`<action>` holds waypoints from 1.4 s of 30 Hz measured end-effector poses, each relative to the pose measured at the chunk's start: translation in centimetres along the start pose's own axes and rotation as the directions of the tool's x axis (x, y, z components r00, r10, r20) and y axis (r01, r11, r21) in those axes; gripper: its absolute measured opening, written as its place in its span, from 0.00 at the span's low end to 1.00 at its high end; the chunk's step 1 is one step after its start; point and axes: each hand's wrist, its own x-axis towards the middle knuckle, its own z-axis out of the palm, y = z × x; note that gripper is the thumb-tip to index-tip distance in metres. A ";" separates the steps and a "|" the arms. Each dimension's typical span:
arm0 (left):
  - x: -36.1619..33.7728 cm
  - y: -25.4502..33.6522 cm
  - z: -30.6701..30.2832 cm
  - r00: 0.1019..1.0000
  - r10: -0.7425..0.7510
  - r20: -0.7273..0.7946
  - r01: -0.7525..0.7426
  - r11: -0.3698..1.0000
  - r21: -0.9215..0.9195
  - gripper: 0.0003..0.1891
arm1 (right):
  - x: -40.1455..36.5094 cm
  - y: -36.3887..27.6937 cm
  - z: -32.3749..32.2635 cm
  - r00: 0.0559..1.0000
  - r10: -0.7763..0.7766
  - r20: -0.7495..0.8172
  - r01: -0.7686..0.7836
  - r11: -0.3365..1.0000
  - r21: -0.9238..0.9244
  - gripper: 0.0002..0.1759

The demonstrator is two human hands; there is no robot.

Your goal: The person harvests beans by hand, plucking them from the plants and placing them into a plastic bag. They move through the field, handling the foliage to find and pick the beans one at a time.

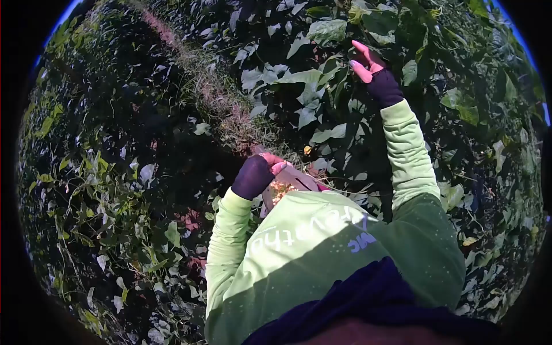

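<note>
The container (pixel 294 175) sits in the curled left grip (pixel 270 164); the right grip (pixel 371 64) is half-parted beside leaves (pixel 328 30).

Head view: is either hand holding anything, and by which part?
The left hand grasps the container at its far rim. The right hand is open, with nothing visibly held.

The place is outdoors, under strong sunlight. Dense leafy vines (pixel 109 224) cover the left side, with deep shadows between them. A narrow path (pixel 201 83) goes toward the far left; dry grass (pixel 233 109) covers it partly, and reddish soil (pixel 158 29) shows farther along. Blue sky (pixel 61 17) appears at far left and far right (only thin pieces).
</note>
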 end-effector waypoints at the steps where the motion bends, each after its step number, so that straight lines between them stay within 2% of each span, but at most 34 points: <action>1: 1.6 0.1 -0.4 0.998 0.067 0.014 -0.067 0.998 0.013 0.09 | 0.9 -0.4 -0.3 0.999 0.039 0.034 -0.043 0.993 0.107 0.30; 2: 3.3 0.0 -0.7 0.991 0.132 0.021 -0.133 0.991 0.024 0.08 | 2.0 0.8 -0.5 0.999 -0.025 0.029 0.025 0.999 0.031 0.31; 3: 5.0 0.0 -0.7 0.989 0.145 0.034 -0.145 0.989 0.012 0.08 | 2.4 0.7 -0.5 0.999 0.026 0.041 -0.031 0.992 0.121 0.30; 5: 8.9 0.5 -0.3 0.945 0.326 0.032 -0.320 0.940 -0.114 0.10 | 3.4 1.0 -0.8 0.991 0.084 0.101 -0.088 0.995 0.041 0.28; 6: 10.7 1.8 -0.4 0.915 0.396 0.078 -0.391 0.918 -0.072 0.10 | 3.8 1.5 -1.0 0.988 0.090 0.128 -0.090 0.996 0.001 0.27; 7: 12.8 1.3 0.7 0.832 0.545 0.101 -0.540 0.838 -0.078 0.11 | 4.0 1.6 -1.0 0.988 0.099 0.122 -0.099 0.995 -0.006 0.27; 9: 16.2 1.0 3.0 0.712 0.691 0.128 -0.666 0.721 -0.188 0.15 | 4.0 1.1 -0.8 0.994 0.064 0.090 -0.065 0.998 0.010 0.25; 10: 17.4 0.9 4.1 0.696 0.703 0.146 -0.664 0.707 -0.243 0.14 | 3.9 -0.8 -0.9 0.990 0.114 0.078 -0.113 0.993 -0.015 0.22; 11: 18.7 0.8 5.0 0.678 0.717 0.164 -0.660 0.691 -0.295 0.14 | 3.4 -0.2 -1.1 0.999 -0.021 0.046 0.021 1.000 -0.002 0.19; 13: 20.3 2.7 3.6 0.635 0.761 0.135 -0.708 0.643 -0.292 0.12 | 2.5 -0.5 -1.7 0.985 0.165 0.056 -0.141 0.943 -0.303 0.18; 15: 20.5 4.9 0.6 0.646 0.716 0.263 -0.614 0.693 -0.378 0.12 | 2.0 -2.0 -1.9 0.845 0.507 0.171 -0.467 0.855 -0.224 0.22; 16: 20.4 6.5 -1.9 0.642 0.644 0.417 -0.482 0.761 -0.434 0.13 | 1.8 -2.8 -1.9 0.805 0.551 0.220 -0.460 0.814 -0.355 0.23; 17: 20.4 7.1 -3.5 0.610 0.655 0.447 -0.458 0.751 -0.475 0.12 | 1.6 -3.3 -1.9 0.757 0.600 0.261 -0.436 0.760 -0.483 0.25; 19: 20.9 8.2 -6.5 0.555 0.643 0.528 -0.368 0.759 -0.537 0.11 | -0.1 -0.6 -1.5 0.816 0.466 0.342 -0.285 0.840 -0.462 0.27; 20: 21.3 8.6 -7.8 0.572 0.603 0.557 -0.349 0.793 -0.500 0.11 | 0.0 -0.8 -1.3 0.814 0.440 0.379 -0.229 0.843 -0.486 0.26; 21: 22.0 8.0 -8.5 0.576 0.599 0.556 -0.354 0.796 -0.492 0.11 | -0.1 -0.8 -1.1 0.777 0.495 0.388 -0.261 0.815 -0.517 0.25; 23: 23.4 6.4 -9.5 0.646 0.644 0.410 -0.427 0.749 -0.506 0.10 | 0.3 -1.1 -1.1 0.734 0.539 0.412 -0.269 0.789 -0.553 0.24; 24: 24.2 6.5 -10.8 0.712 0.577 0.401 -0.344 0.783 -0.518 0.10 | 0.6 -0.4 -0.5 0.715 0.576 0.396 -0.321 0.774 -0.546 0.20; 25: 25.1 5.6 -11.3 0.756 0.593 0.277 -0.378 0.741 -0.556 0.10 | -0.9 2.8 0.2 0.716 0.579 0.389 -0.324 0.770 -0.550 0.20; 26: 25.9 5.0 -11.3 0.857 0.466 0.222 -0.262 0.763 -0.590 0.10 | -3.7 7.3 1.1 0.852 0.480 0.210 -0.454 0.876 -0.161 0.18; 27: 26.5 4.6 -11.1 0.932 0.315 0.177 -0.139 0.765 -0.629 0.11 | -5.3 9.6 1.5 0.899 0.437 -0.027 -0.416 0.871 0.261 0.16; 28: 27.6 4.7 -11.4 0.959 0.251 0.133 -0.125 0.792 -0.597 0.11 | -4.6 10.1 1.6 0.903 0.419 0.091 -0.429 0.883 0.188 0.13; 29: 28.9 5.0 -11.6 0.979 0.187 0.086 -0.107 0.819 -0.564 0.12 | 1.7 -1.3 -0.1 0.862 0.424 0.277 -0.204 0.792 -0.575 0.11; 31: 32.0 4.1 -10.6 0.965 0.263 -0.007 -0.192 0.687 -0.700 0.15 | 1.0 -1.1 0.1 0.872 0.458 0.172 -0.269 0.743 -0.613 0.09; 32: 33.7 3.7 -9.6 0.946 0.319 -0.056 -0.264 0.658 -0.705 0.16 | -2.0 3.3 1.7 0.907 0.408 -0.105 -0.366 0.886 0.284 0.10; 33: 35.4 3.5 -8.4 0.922 0.372 -0.104 -0.332 0.625 -0.707 0.17 | -1.9 3.1 1.5 0.904 0.412 -0.114 -0.368 0.886 0.282 0.10; 34: 36.9 3.6 -7.2 0.929 0.361 -0.085 -0.309 0.626 -0.716 0.17 | -1.4 2.7 1.1 0.917 0.397 0.037 -0.380 0.898 -0.221 0.09; 35: 38.6 3.6 -6.1 0.935 0.350 -0.066 -0.285 0.626 -0.725 0.17 | -1.3 2.4 0.9 0.876 0.448 0.178 -0.230 0.713 -0.662 0.09; 36: 40.7 3.4 -5.5 0.872 0.489 0.011 -0.419 0.758 -0.499 0.17 | -2.3 2.8 0.5 0.823 0.518 0.234 -0.442 0.842 -0.310 0.12; 37: 41.2 4.8 -4.9 0.847 0.524 0.092 -0.320 0.641 -0.697 0.18 | -8.0 12.6 1.5 0.934 0.321 0.159 -0.276 0.927 -0.252 0.10; 39: 42.1 4.5 -1.6 0.888 0.443 0.127 0.047 0.187 -0.981 0.21 | -5.9 7.9 1.1 0.867 0.473 0.156 -0.471 0.881 -0.052 0.11; 40: 43.2 5.9 -1.1 0.916 0.337 0.217 0.066 0.408 -0.910 0.16 | -2.2 3.2 1.4 0.850 0.502 0.159 -0.505 0.863 -0.021 0.12; 41: 44.3 6.4 -0.2 0.923 0.268 0.277 0.167 0.369 -0.914 0.12 | -4.1 6.1 0.9 0.842 0.518 0.150 -0.523 0.852 -0.009 0.12; 42: 45.0 6.0 0.0 0.852 0.443 0.279 0.169 0.271 -0.948 0.17 | -4.1 6.4 1.2 0.822 0.546 0.159 -0.558 0.829 0.039 0.13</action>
